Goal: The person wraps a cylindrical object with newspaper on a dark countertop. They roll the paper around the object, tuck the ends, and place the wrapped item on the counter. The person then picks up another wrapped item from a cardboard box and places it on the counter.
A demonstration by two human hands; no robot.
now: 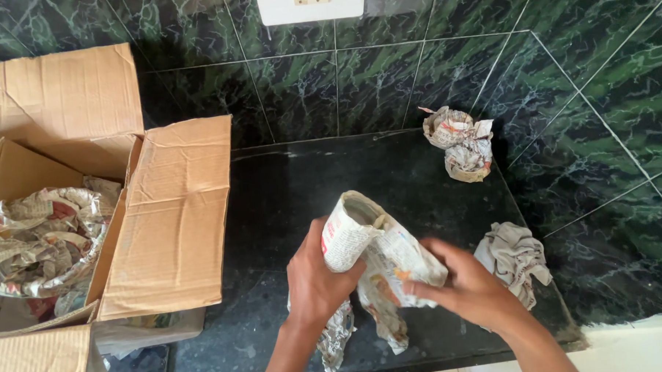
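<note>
Hands meet at the lower middle of the frame over a dark stone counter (287, 187). The left hand (313, 276) is closed around a newspaper-wrapped bundle (370, 243), its thumb across the pale rolled end that points up and left. The right hand (465, 285) pinches the bundle's right edge between fingers and thumb, where the paper shows small orange and red print patches. Loose twisted ends of the wrapping hang down below both hands toward the counter's near edge.

Just right of the right hand, a crumpled grey cloth (515, 256) lies on the counter beside the tiled wall. At the left of the frame stands an open cardboard box (172, 221), plain brown, its long flap folded out flat toward the counter; inside it, at the far left, sits crumpled newspaper packing (43, 236) with red and black print. Another brown flap rises at the upper left.

Farther back, at the upper right of the counter, a second ball of crumpled newspaper (461, 142) rests in the corner against dark green marbled wall tiles (298, 92). At the top middle, a white rectangular switch plate (310, 3) is fixed to the wall.
</note>
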